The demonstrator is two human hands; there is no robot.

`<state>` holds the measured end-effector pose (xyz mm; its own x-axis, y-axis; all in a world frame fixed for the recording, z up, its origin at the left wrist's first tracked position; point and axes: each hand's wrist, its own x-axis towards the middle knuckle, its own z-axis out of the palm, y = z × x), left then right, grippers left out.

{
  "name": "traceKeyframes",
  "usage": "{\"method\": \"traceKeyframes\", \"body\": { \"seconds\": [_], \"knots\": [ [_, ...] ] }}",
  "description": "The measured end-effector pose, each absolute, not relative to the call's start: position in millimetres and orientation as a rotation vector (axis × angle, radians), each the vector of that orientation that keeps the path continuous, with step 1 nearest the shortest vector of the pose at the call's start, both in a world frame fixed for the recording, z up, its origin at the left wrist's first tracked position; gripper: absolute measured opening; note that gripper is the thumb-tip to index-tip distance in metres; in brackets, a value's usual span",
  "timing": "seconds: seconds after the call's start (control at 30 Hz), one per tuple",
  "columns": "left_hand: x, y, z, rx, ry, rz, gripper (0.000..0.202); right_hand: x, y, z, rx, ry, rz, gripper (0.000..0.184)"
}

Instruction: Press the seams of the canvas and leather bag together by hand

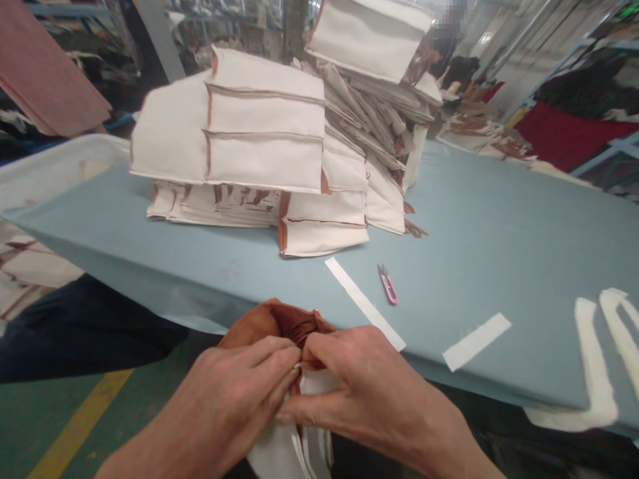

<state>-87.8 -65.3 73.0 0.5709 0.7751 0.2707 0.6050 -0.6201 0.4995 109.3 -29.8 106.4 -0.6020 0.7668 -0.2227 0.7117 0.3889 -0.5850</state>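
A sewn fabric piece, brown on one part and off-white on the other (284, 452), is gripped between both hands at the table's front edge. My left hand (244, 379) pinches it along a seam, fingers pressed together. Against it, my right hand (349, 386) is closed on the same piece, with thumb and forefinger near the seam. The brown part (254, 326) bulges up beyond my fingers, with dark folds inside. What lies right between the fingertips is hidden. On the table ahead are pink-handled thread snips (388, 285), not touched by either hand.
Stacks of off-white sewn panels (264, 159) with brown edging stand at the back of the blue-covered table (499, 246). One white strip (364, 303) lies just beyond my hands, another strip (476, 341) farther right. Curved white pieces (596, 359) hang over the right front edge.
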Motion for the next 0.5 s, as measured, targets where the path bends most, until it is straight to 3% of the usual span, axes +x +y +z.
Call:
{"method": "traceKeyframes", "body": {
  "seconds": [0.23, 0.5],
  "knots": [
    [-87.8, -62.0, 65.9, 2.501, 1.094, 0.88, 0.026, 122.1, -21.1, 109.2, -1.29, -2.376, 1.42, 0.021],
    [-98.4, -63.7, 62.4, 2.54, 0.975, 0.865, 0.032, 119.9, -19.6, 98.9, -1.193, -2.262, 1.437, 0.019]
  ]
}}
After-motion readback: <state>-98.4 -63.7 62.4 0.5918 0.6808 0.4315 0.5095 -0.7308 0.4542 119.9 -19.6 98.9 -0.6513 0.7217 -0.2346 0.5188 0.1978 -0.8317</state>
